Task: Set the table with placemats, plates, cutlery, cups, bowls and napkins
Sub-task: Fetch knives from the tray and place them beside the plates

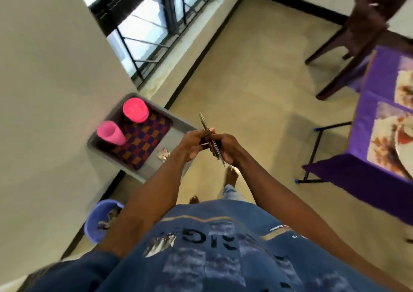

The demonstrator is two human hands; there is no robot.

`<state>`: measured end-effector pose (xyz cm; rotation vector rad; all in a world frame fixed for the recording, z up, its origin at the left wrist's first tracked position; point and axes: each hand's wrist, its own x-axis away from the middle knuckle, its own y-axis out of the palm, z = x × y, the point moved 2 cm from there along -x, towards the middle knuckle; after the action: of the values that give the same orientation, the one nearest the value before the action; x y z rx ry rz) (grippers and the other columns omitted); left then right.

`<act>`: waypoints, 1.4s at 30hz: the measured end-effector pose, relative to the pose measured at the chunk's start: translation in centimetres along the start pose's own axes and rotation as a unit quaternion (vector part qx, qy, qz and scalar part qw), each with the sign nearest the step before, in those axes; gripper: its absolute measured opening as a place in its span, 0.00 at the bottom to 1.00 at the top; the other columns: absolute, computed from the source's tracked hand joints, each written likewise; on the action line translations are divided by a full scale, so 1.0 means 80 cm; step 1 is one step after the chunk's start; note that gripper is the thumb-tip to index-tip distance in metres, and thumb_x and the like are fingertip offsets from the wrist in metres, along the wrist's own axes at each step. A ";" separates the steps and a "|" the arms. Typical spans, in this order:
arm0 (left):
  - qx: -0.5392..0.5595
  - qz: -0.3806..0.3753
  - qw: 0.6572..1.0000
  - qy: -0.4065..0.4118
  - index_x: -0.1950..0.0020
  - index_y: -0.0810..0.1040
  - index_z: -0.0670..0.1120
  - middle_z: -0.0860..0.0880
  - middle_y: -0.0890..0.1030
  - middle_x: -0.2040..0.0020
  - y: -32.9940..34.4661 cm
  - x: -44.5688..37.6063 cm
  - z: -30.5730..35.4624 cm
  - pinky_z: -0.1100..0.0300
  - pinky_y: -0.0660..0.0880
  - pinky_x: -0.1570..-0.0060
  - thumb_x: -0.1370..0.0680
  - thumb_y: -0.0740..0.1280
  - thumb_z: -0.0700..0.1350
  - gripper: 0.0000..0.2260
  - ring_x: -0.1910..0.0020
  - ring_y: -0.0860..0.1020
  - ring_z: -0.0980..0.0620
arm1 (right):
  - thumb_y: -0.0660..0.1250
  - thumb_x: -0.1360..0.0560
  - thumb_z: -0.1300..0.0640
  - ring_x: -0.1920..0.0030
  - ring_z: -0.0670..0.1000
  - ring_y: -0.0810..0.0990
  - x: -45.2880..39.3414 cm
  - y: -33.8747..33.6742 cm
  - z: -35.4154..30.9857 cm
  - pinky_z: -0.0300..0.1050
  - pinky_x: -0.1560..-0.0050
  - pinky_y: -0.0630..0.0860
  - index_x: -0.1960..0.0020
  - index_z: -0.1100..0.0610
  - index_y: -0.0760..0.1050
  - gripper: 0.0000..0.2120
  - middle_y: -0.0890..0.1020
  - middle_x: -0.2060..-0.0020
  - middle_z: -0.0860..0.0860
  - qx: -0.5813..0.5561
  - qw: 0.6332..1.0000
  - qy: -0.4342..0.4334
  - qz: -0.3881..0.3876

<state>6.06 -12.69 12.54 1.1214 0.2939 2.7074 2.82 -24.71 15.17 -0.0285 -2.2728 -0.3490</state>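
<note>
Table (362, 135) under its purple cloth waits well to our right, placemats already on it; the grey tray (178, 126) with pink cups (110, 133) sits left. Our left hand (192, 143) and right hand (228, 148) both grip a knife bundle (207, 133). Shuffling it mid-walk, we risk one knife sliding free.

cups (111, 133) pink | bowls (135, 109) pink | grey tray (178, 124) | placemat (143, 140) purple-orange checks | tablecloth (380, 73) purple | cutlery (211, 140) silver | basin (98, 220) lilac | shirt (223, 253) blue, printed
</note>
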 end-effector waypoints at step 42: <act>-0.207 -0.190 0.953 -0.118 0.54 0.79 0.34 0.42 0.83 0.68 0.704 -0.124 -0.104 0.53 0.81 0.60 0.24 0.67 0.31 0.02 0.69 0.82 0.46 | 0.64 0.26 0.61 0.74 0.50 0.71 0.185 -0.641 -0.061 0.41 0.73 0.67 0.57 0.62 0.80 0.07 0.76 0.67 0.57 -0.197 0.893 -0.130 0.384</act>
<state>1.14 -70.22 14.47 1.1098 -0.0881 2.1397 -10.32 -76.65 16.82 -1.2080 -2.1958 -0.3798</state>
